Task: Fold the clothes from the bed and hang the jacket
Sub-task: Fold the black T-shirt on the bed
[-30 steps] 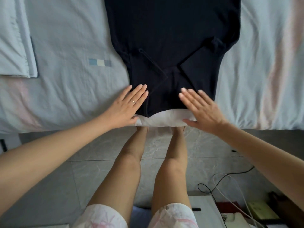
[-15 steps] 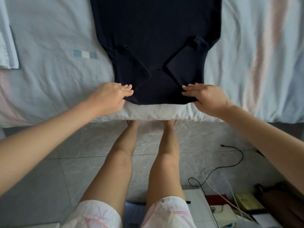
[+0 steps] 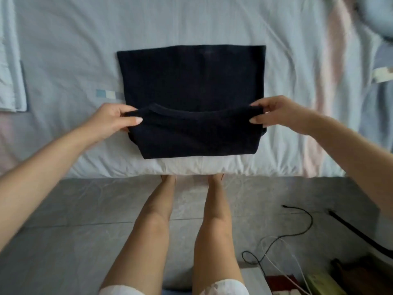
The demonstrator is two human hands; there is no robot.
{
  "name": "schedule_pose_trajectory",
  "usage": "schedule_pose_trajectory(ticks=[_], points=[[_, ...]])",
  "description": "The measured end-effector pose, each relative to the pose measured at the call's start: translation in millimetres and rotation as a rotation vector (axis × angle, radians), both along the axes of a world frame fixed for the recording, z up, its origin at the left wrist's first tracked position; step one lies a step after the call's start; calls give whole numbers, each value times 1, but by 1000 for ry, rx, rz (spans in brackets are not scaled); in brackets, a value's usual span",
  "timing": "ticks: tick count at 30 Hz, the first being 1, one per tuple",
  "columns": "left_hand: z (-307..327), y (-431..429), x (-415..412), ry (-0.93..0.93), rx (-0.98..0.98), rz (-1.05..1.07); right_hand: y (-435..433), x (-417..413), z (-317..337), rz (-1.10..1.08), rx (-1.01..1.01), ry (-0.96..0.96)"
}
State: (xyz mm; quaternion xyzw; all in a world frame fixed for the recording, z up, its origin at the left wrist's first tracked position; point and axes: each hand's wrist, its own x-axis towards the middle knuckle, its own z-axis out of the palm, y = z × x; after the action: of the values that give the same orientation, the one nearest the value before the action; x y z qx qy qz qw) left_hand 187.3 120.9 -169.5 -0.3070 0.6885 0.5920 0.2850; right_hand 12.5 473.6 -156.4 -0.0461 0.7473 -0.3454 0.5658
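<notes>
Navy top on bed, left hand and right hand pinching its corners; pale cloth at left.

Soft, even daylight on the bed; faint shadows, slight blur, wide-angle bending toward its corners.

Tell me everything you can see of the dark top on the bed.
The dark navy top looks like a plain, soft knit. It lies as a rough rectangle on the pale blue sheet near the bed's front edge, sleeves out of sight. Its collar end, with a curved banded neckline, is raised above the rest. The left hand and right hand each pinch one shoulder corner.
</notes>
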Motion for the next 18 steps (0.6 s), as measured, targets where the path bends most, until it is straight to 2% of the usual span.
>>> schedule_pose_trajectory(ticks=[3,7,11,14,18], points=[[-20,-10,-31,82,-123,235,-21,-37,-14,-340,-89,85],[-52,-8,-68,232,-231,493,-54,-63,-40,-575,-80,210],[-72,3,-74,278,-386,603,-71,-57,-65,-765,9,311],[-76,3,-78,268,-398,669,-77,-54,-68,-882,1,366],[-73,-1,-89,282,-406,649,-74,-55,-71,-924,-2,381]])
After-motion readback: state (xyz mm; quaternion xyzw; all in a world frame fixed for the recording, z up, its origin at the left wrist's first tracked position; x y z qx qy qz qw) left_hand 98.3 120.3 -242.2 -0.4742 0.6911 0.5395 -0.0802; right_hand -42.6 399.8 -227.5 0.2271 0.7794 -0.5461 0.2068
